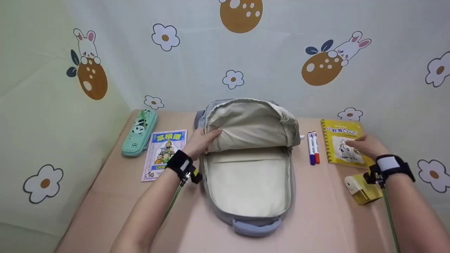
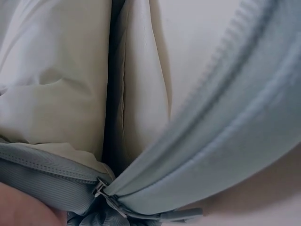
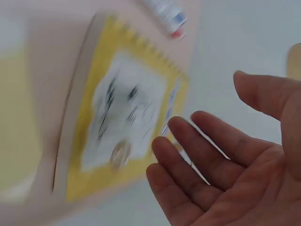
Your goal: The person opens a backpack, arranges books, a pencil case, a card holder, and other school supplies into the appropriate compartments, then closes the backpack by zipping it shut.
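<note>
A grey-blue backpack [image 1: 248,182] lies unzipped on the table, its cream lining showing. My left hand [image 1: 202,142] grips the left edge of its raised front flap [image 1: 249,123], thumb on the lining. In the left wrist view the zipper pull [image 2: 100,187] and the cream lining [image 2: 56,84] fill much of the picture. Over the yellow book [image 1: 339,142] at the right hovers my right hand [image 1: 369,146], holding nothing. The right wrist view shows its fingers [image 3: 207,146] spread and relaxed beside the book, thumb apart.
Left of the backpack lie a mint panda pencil case [image 1: 140,131] and a purple-edged comic book [image 1: 149,154]. Blue and red markers [image 1: 313,147] lie between backpack and yellow book. A yellow and white pencil sharpener [image 1: 364,189] sits below my right hand. A patterned curtain [image 1: 197,63] backs the table.
</note>
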`<move>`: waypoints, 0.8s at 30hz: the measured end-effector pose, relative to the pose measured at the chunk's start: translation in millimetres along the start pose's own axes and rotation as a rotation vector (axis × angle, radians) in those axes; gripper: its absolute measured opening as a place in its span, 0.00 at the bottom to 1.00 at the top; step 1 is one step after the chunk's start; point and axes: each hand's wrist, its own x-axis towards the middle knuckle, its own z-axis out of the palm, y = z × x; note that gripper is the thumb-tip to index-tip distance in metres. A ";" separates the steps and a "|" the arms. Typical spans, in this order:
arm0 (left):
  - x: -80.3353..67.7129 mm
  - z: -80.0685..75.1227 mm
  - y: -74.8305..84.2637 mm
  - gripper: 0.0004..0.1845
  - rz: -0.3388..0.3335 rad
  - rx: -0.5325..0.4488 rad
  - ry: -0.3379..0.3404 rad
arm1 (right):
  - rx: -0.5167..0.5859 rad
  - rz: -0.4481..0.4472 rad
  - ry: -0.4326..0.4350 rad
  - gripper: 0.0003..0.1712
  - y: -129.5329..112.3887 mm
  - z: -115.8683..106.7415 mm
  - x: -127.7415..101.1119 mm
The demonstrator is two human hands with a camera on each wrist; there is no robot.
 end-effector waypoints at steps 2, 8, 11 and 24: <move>0.1 -0.4 -0.1 0.19 0.004 -0.010 -0.003 | -0.014 0.070 0.003 0.56 8.7 -5.1 5.3; -0.5 -0.1 1.7 0.18 0.001 -0.041 -0.036 | 0.052 0.242 0.024 0.46 13.3 -9.6 9.5; -0.8 -0.1 1.6 0.18 0.000 -0.033 -0.036 | 0.085 0.296 0.020 0.46 3.6 -6.9 1.6; 0.9 -0.7 0.7 0.18 0.000 0.010 -0.039 | 0.149 0.450 0.009 0.46 -18.2 2.7 -7.6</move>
